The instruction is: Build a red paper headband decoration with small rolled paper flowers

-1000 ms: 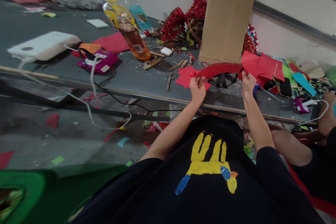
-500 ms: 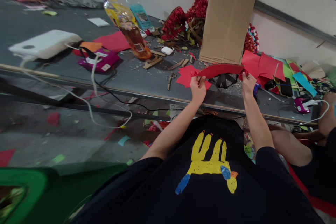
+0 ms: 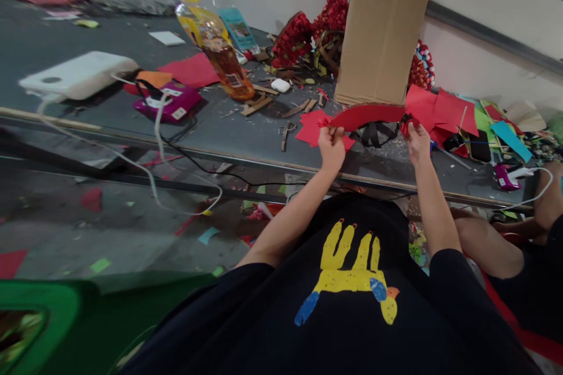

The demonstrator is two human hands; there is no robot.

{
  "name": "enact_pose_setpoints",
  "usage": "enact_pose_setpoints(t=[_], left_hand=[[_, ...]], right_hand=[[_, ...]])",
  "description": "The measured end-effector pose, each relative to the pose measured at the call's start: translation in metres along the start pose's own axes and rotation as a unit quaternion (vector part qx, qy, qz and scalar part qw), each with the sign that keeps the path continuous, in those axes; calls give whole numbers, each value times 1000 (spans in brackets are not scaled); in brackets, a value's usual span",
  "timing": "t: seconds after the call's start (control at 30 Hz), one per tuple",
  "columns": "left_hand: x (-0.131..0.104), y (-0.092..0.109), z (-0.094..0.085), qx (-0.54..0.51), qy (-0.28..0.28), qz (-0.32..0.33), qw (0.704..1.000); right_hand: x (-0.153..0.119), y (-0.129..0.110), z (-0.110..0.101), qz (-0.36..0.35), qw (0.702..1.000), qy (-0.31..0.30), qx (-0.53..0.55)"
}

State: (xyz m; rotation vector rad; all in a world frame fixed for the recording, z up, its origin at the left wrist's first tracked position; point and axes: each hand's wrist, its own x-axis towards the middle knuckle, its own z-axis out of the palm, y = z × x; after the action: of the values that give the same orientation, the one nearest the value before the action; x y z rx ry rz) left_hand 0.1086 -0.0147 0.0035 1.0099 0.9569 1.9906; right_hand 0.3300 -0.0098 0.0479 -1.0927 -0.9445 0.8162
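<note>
A curved red cardboard strip (image 3: 369,115) is stretched between my hands over the front part of the grey table (image 3: 264,140). My left hand (image 3: 332,143) pinches its left end, where a small red tuft shows. At the other end, the fingers of my right hand (image 3: 417,137) are closed around a dark red crumpled bit. Behind the strip lies a bundle of black straps (image 3: 373,135). Red paper sheets (image 3: 310,129) lie beside my left hand, and more red paper (image 3: 453,110) lies beyond my right hand.
A tall cardboard piece (image 3: 387,29) stands behind the strip. Two bottles, one with a yellow cap (image 3: 220,53), stand left of red fringed decorations (image 3: 294,41). A white power bank (image 3: 81,75) and its cable rest at left. Another person's leg (image 3: 488,243) is at right.
My right hand has shifted slightly down and right at the strip's end. My left hand stays at its end. The view has moved a little.
</note>
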Motion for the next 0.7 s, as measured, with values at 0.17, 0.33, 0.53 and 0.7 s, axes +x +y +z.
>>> enact_pose_setpoints(t=[0.17,0.33,0.53,0.7], left_hand=[[1,-2,1,-10,0,-6,1000],[1,-2,1,-16,-2,-1,1000],[0,-1,2,-15,-3,-7,1000],[0,-1,1,0,-9,-10,1000]], right_hand=[[-3,1,-8,41,999,15,29],[-4,7,-12,65,997,25,46],[-7,10,-18,80,995,20,49],[-10,14,-22,90,994,9,59]])
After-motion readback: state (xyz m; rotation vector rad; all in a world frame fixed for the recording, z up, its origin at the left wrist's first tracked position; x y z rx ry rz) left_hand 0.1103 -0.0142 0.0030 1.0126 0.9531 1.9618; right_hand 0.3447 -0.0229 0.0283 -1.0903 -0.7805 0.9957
